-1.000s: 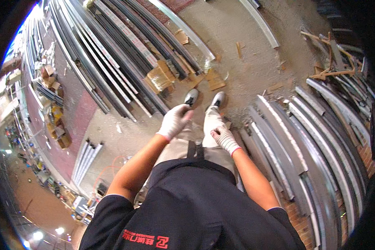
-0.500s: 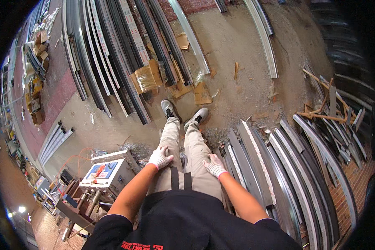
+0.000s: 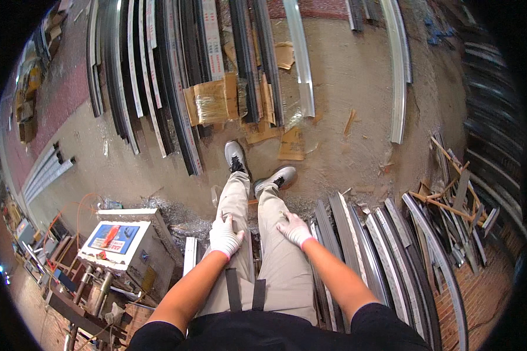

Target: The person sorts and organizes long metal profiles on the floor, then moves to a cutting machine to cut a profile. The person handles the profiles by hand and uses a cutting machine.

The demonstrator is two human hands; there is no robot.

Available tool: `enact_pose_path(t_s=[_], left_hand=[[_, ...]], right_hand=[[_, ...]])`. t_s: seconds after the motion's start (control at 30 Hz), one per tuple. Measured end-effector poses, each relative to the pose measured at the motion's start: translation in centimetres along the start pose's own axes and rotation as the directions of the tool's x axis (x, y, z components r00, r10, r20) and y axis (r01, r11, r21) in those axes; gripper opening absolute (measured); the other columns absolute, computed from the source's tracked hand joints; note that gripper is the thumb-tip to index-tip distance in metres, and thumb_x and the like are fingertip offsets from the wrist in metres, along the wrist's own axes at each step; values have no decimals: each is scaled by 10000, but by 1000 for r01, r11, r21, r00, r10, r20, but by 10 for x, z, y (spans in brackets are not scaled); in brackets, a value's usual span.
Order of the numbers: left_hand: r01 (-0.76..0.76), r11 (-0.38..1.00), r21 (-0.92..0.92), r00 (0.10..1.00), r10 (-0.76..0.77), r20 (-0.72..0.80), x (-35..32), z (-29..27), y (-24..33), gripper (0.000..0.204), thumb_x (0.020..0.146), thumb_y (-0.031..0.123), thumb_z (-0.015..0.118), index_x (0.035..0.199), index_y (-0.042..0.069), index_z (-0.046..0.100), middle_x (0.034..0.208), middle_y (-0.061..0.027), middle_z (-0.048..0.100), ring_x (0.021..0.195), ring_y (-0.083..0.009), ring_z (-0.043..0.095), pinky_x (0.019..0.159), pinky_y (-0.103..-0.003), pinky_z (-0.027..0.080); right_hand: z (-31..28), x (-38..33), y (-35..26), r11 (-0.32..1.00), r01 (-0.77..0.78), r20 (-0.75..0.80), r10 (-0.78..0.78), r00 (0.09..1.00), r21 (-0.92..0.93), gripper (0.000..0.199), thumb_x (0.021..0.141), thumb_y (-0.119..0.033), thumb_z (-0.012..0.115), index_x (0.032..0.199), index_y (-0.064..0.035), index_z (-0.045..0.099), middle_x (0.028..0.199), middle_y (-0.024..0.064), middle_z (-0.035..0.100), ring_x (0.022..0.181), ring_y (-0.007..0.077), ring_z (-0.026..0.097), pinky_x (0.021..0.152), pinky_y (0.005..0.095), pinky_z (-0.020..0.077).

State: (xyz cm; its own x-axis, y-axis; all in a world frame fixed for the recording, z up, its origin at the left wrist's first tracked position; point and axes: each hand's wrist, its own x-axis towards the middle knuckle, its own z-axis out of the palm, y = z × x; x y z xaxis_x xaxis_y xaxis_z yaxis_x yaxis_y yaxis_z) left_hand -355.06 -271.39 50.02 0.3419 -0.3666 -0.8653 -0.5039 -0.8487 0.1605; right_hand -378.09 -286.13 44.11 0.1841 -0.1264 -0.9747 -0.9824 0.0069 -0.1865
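Note:
My left hand (image 3: pixel 225 236), in a white knit work glove with a pink cuff, rests on my left trouser leg (image 3: pixel 235 199). Its fingers lie along the cloth and hold nothing. In a matching glove, my right hand (image 3: pixel 295 229) lies on my right trouser leg (image 3: pixel 272 205), fingers stretched over the thigh near the knee. Both forearms reach down from a black shirt. Two dark straps (image 3: pixel 234 289) hang over the beige trousers between my arms. Long metal profiles (image 3: pixel 345 234) lie close beside my right hand.
Long dark and white profiles (image 3: pixel 178 117) lie ahead, near cardboard packing (image 3: pixel 209 102) and a flat cardboard piece (image 3: pixel 291 144). A white machine box (image 3: pixel 129 240) with pipes stands at left. Wood and metal offcuts (image 3: pixel 454 205) pile up at right. Silver strips (image 3: pixel 47 175) lie far left.
The view has swung, so the floor and profiles appear turned. Both hands stay on my legs; my left hand has shifted on its thigh, its fingers now pointing further forward.

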Motion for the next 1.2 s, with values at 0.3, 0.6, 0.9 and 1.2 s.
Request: enact_pose_path(t_s=[0.3,0.6,0.9,1.2], left_hand=[[95,973,-210,995,-100,-10,9,-7,-36,658,810,353,784,1370,69,588,1565,-235,382,1352,-409,478,1118,-439,430],[79,912,-402,974,-156,-162,8,-16,-49,558,790,248,808,1274,53,611,1474,-272,470,1302,-435,506,1098,-473,434],[86,883,-462,975,-170,-143,8,-10,-34,524,803,305,784,1247,65,645,1453,-222,516,1300,-390,509,1108,-457,418],[83,786,-613,978,-181,-100,21,9,-40,500,868,309,735,1270,33,624,1396,-221,552,1287,-390,525,1116,-452,413]], right_hand=[[-60,219,-176,971,105,-205,-149,967,-213,1088,815,-593,732,1612,-62,216,1591,224,355,1442,386,405,1190,430,359],[-103,375,-334,992,-127,-484,116,867,10,1063,818,-448,780,1599,-45,182,1511,224,473,1315,353,570,1088,459,481],[-45,321,-246,968,63,-536,-189,823,-245,314,925,-201,571,1180,-18,556,1100,269,700,1049,436,679,934,514,532],[73,168,-224,916,375,-183,-396,900,-141,328,874,-252,619,1133,-51,630,945,272,702,943,452,683,860,506,543]])
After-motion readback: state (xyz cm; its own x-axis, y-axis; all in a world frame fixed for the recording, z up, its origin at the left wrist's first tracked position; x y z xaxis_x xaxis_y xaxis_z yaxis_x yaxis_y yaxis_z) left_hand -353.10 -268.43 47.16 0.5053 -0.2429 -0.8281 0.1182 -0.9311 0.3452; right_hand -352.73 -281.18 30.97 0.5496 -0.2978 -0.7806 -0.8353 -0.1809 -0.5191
